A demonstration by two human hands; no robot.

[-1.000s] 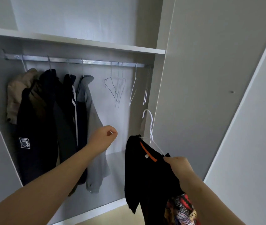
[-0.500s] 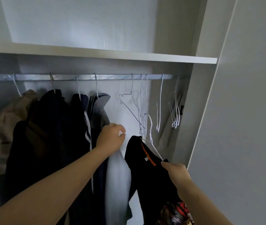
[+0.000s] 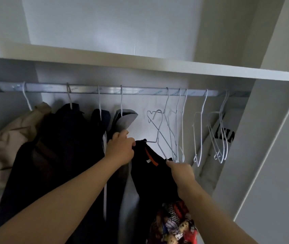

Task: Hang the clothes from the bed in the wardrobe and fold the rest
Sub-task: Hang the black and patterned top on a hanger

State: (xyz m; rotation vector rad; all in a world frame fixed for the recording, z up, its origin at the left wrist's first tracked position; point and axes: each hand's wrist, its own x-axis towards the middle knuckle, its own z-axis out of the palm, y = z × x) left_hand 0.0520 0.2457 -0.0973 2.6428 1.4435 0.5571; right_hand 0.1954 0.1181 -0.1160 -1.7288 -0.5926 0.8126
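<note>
Shirt (image 3: 150, 175), one, gripped by left hand (image 3: 120, 149), right hand (image 3: 181, 171).

Beige jacket (image 3: 16, 138) at left end of rail (image 3: 140, 90); dark coat (image 3: 66, 138), navy garment (image 3: 101, 117), grey hooded top (image 3: 126, 118) alongside. Empty white wire hangers (image 3: 201, 131) further right. White item with black lettering (image 3: 228, 136) behind rightmost hangers. White shelf (image 3: 140, 66) above.

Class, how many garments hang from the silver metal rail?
4, all left on the silver metal rail: beige jacket far left, then black coat, navy garment, grey garment. The black top held by left hand and right hand is not hung yet; folds may hide more.
</note>
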